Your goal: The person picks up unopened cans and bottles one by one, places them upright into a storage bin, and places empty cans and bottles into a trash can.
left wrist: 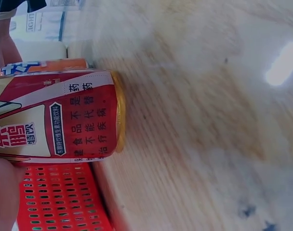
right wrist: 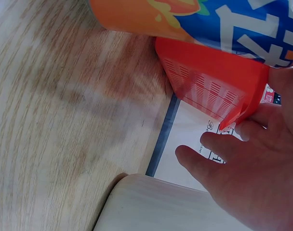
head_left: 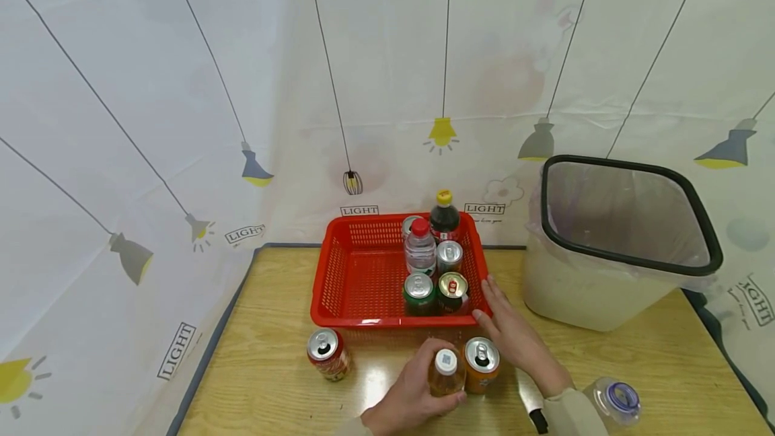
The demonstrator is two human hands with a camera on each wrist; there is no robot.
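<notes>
My left hand (head_left: pixel 410 387) grips a small drink bottle (head_left: pixel 447 363) with a white cap, its fingers on one side and thumb on the other. In the left wrist view the red and cream label of this bottle (left wrist: pixel 64 120) faces the camera, its base close over the table. My right hand (head_left: pixel 516 336) has its fingers extended along the front right corner of a red plastic basket (head_left: pixel 375 321), fingertips right at the rim. Between the two hands stands an open orange soda can (head_left: pixel 482 374), which also crosses the top of the right wrist view.
Bottles and several cans fill the basket's right half, among them a red-capped bottle (head_left: pixel 420 247) and a green can (head_left: pixel 419 295). A red can (head_left: pixel 329 355) stands front left. At right are a lined bin (head_left: pixel 584 295) and a clear container (head_left: pixel 614 401).
</notes>
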